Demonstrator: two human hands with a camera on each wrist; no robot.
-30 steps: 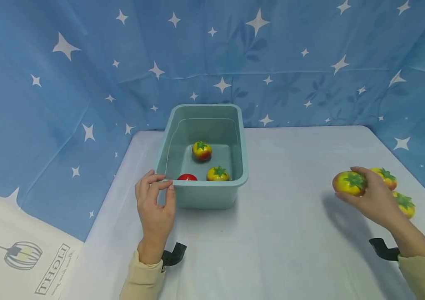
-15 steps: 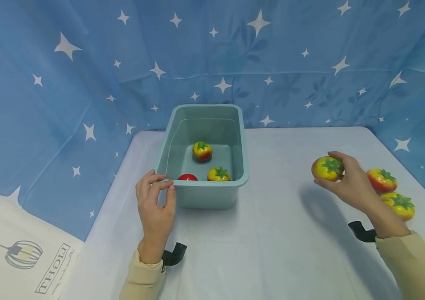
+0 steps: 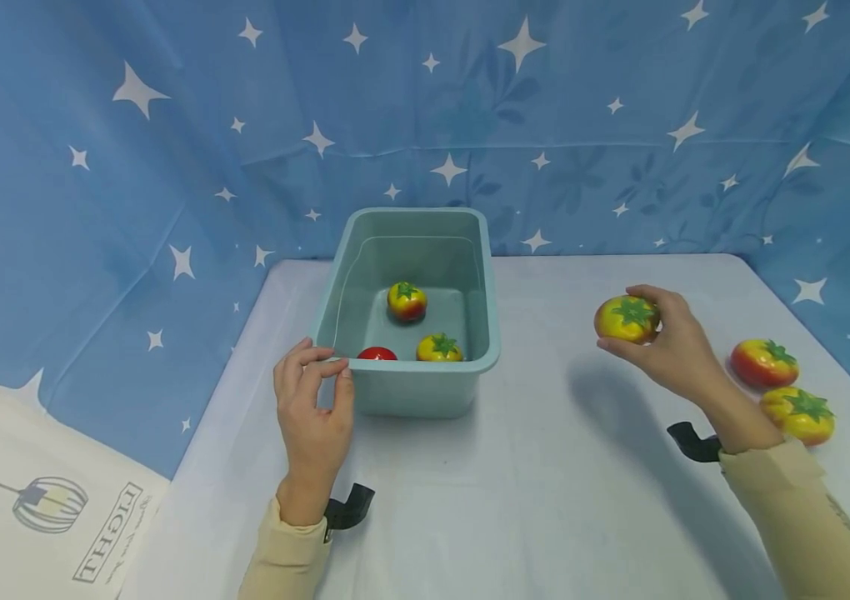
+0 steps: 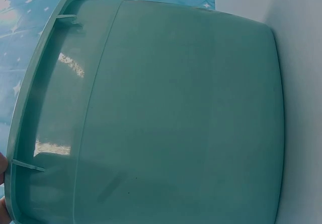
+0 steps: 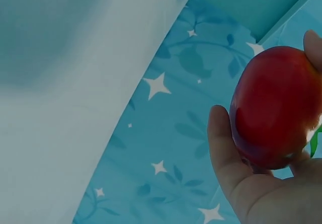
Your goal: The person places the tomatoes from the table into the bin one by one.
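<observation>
In the head view, my right hand (image 3: 668,342) grips a yellow-and-red toy tomato (image 3: 626,320) with a green leafy top, raised over the right half of the table. From the right wrist view, the red underside of this toy tomato (image 5: 276,108) shows between thumb and fingers. My left hand (image 3: 314,417) holds the front-left rim of a teal plastic bin (image 3: 413,390), and its fingertips (image 4: 2,166) show at that rim in the left wrist view. Inside the bin lie two yellow-red toy tomatoes (image 3: 406,301) and a red rounded thing (image 3: 377,354), partly hidden by the front wall.
Two more toy tomatoes, one redder (image 3: 762,363) and one yellower (image 3: 798,415), sit close together near the right edge of the white-covered table (image 3: 530,500). A blue star-patterned curtain (image 3: 582,125) hangs behind the table. Printed cream cloth (image 3: 42,492) lies at the lower left.
My right hand has carried the toy tomato leftward and somewhat away from me, uncovering the two on the right of the table. The left hand has stayed at the bin's rim.
</observation>
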